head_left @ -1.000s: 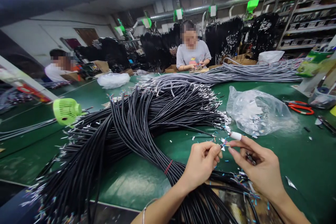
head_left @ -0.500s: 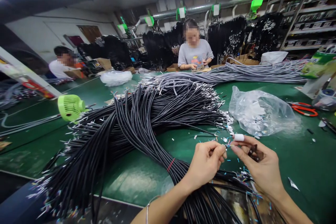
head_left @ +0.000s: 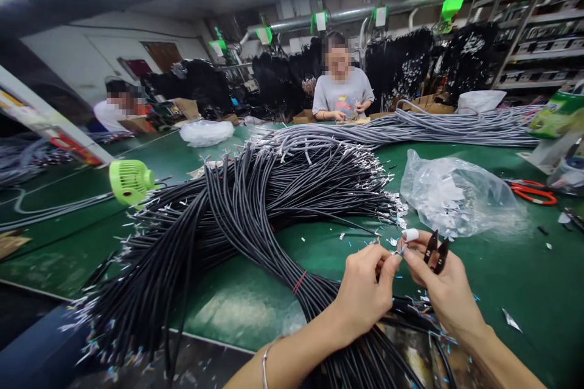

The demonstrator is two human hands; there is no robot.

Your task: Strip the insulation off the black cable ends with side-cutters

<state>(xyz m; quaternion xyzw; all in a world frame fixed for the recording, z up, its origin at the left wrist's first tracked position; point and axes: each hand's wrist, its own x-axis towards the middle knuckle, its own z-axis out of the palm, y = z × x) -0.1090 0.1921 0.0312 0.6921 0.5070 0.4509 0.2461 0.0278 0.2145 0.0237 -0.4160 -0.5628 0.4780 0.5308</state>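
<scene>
My left hand (head_left: pixel 367 285) is closed in a pinch on a cable end, from which thin coloured wires (head_left: pixel 401 248) fan out. Facing it, my right hand (head_left: pixel 451 298) has its thumb and index finger at those same wires. A white cover (head_left: pixel 411 234) wraps that index fingertip. Small dark nippers (head_left: pixel 437 253) lie in my right hand, their two pointed jaws sticking up apart. Beneath my left forearm runs a bundle of black cables (head_left: pixel 269 246) bound with a red tie (head_left: pixel 299 282). The cable's sheath inside my left fingers is mostly hidden.
A clear plastic bag (head_left: pixel 479 200) with white scraps rests beyond my hands, near orange-handled scissors (head_left: pixel 531 190). Grey cables (head_left: pixel 410 129) lie farther back, a small green fan (head_left: pixel 131 182) at left. Wire clippings litter the green table (head_left: pixel 228 310). A co-worker (head_left: pixel 344 94) sits opposite.
The nippers in my right hand have turned so their jaws point upward. Both hands stay at the wire ends, and the view has shifted slightly.
</scene>
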